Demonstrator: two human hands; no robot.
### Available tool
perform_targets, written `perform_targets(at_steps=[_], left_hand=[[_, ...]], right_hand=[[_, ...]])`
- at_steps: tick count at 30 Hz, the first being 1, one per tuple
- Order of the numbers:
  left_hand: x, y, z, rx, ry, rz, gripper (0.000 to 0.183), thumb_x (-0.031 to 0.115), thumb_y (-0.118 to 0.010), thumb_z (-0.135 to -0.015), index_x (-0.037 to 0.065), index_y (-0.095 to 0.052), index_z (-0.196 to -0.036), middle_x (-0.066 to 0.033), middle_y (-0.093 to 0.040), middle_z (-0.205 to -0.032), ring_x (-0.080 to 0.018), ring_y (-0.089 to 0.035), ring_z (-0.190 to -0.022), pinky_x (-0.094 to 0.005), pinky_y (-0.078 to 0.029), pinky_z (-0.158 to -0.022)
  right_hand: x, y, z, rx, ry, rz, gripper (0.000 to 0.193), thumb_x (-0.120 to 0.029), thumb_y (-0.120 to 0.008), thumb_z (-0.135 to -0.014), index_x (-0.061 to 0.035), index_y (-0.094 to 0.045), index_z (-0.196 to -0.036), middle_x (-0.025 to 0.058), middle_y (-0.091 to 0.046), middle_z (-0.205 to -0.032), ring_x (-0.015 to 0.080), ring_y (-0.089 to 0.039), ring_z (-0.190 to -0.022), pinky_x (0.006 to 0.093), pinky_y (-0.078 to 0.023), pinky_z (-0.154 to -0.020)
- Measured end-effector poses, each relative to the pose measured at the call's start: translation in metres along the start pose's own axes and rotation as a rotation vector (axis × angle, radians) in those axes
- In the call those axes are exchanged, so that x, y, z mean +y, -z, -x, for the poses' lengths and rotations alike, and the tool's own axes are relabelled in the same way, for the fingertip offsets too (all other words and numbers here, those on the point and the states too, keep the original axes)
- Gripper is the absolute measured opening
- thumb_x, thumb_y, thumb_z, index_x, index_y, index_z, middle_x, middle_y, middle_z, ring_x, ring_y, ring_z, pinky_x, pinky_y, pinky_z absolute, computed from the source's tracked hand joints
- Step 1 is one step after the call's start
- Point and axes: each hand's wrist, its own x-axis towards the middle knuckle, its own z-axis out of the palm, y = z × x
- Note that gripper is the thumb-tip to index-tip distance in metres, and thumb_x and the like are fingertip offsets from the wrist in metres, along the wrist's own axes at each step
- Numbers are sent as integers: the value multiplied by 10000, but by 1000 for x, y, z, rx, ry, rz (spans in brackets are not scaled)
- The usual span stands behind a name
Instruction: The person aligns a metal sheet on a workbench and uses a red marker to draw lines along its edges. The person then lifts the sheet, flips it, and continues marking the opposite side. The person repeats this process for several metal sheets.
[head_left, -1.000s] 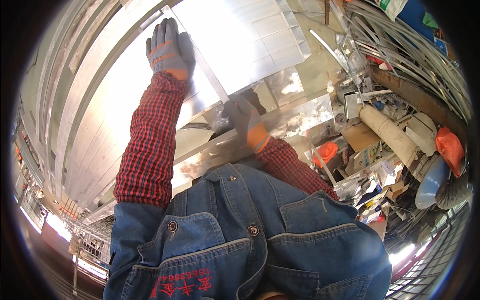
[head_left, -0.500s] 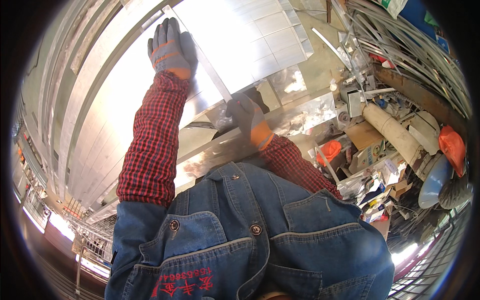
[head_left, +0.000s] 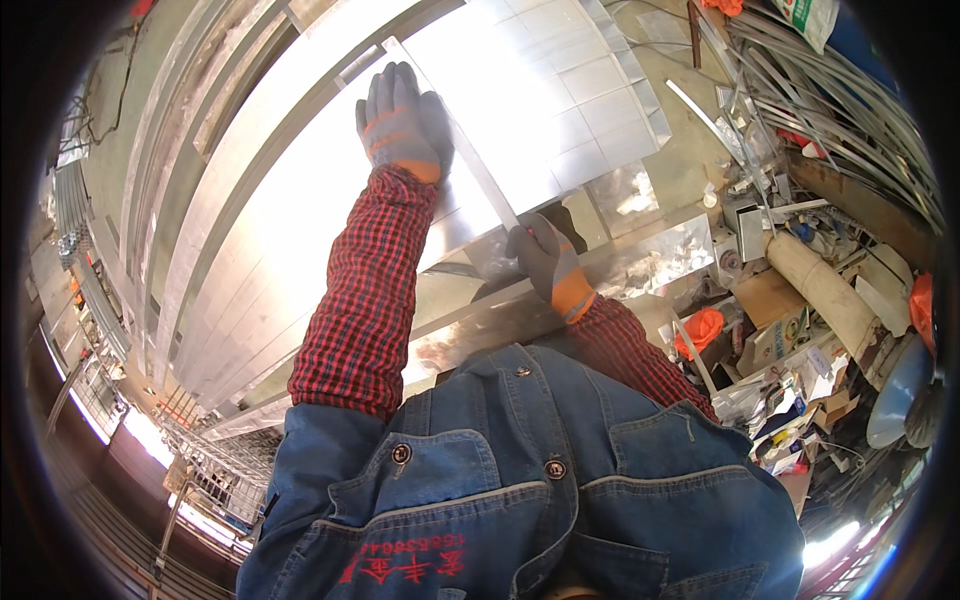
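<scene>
A bright metal sheet (head_left: 540, 100) with scored lines lies before me. Across it runs a long, narrow flat metal bar (head_left: 470, 155); a short grey piece (head_left: 360, 65) sits at an angle by its far end, and I cannot tell whether the two are joined. My left hand (head_left: 403, 120), in a grey and orange glove, lies flat on the sheet just left of the bar, fingers stretched forward. At the sheet's near edge, my right hand (head_left: 548, 262), gloved alike, is closed around the bar's near end. The bar's tip is hidden inside that grip.
Long metal profiles (head_left: 170, 240) run along the left side. At the right stand a bundle of thin metal strips (head_left: 850, 130), a cardboard tube (head_left: 815, 290), an orange bag (head_left: 700, 332) and piled scraps. A shiny metal strip (head_left: 650, 258) crosses below the sheet.
The whole view has shifted, so the scene sits further right and slightly lower. Both hands keep the same place on the sheet and bar.
</scene>
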Motion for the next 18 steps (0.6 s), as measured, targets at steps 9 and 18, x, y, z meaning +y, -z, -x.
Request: perform_targets(at_steps=[9, 18], left_hand=[[-2, 0, 1, 11, -30, 3, 679, 343, -492, -1118, -2, -406, -1697, -202, -405, -1770, -368, -321, -1671, -537, -191, -1387], [-10, -13, 1, 187, -101, 63, 598, 300, -501, -1113, -52, -526, -1596, -299, -541, -1632, -470, -448, -1564, -607, -258, -1342]], right_hand=[[-10, -4, 3, 71, 23, -38, 208, -200, -590, -1057, -47, -701, -970, 19, -594, -821, 108, -555, -749, 301, -463, -687], [-3, 2, -1, -1, -11, -3, 316, -333, -619, -1105, -39, -710, -1174, 44, -685, -913, 139, -610, -833, 332, -521, -780]])
